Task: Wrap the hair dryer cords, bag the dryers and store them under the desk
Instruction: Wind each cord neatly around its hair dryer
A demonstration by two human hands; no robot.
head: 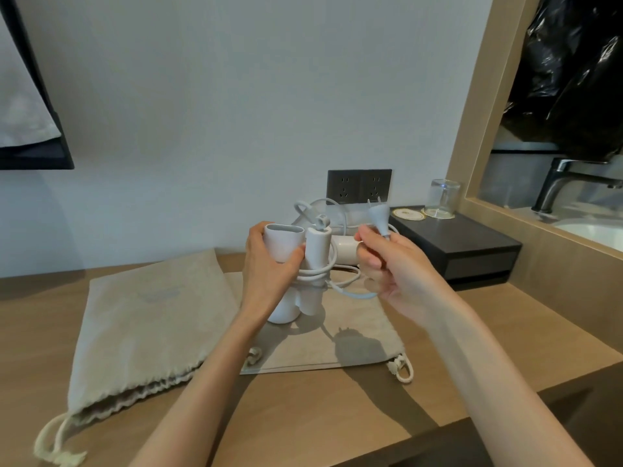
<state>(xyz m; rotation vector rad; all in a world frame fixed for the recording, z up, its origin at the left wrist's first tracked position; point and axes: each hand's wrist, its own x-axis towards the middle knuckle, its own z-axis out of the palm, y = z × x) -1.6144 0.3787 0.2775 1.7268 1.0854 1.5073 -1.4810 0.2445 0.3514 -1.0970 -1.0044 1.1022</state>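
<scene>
Over the desk [303,416], the left hand [266,267] curls round one folded white hair dryer [283,246] looped by its cord [317,276], the right hand [391,264] at three o'clock pinches the plug [377,215], a second dryer [344,251] lies between them, and two drawstring bags lie flat: left bag [148,325] at seven o'clock, right bag [340,342] at five.

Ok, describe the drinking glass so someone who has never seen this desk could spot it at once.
Find the dark double wall socket above the wooden desk. Just right of it a flat black box sits on the desk. The clear glass tumbler stands at the box's back edge on one round coaster; the matching coaster to its left is bare.
</scene>
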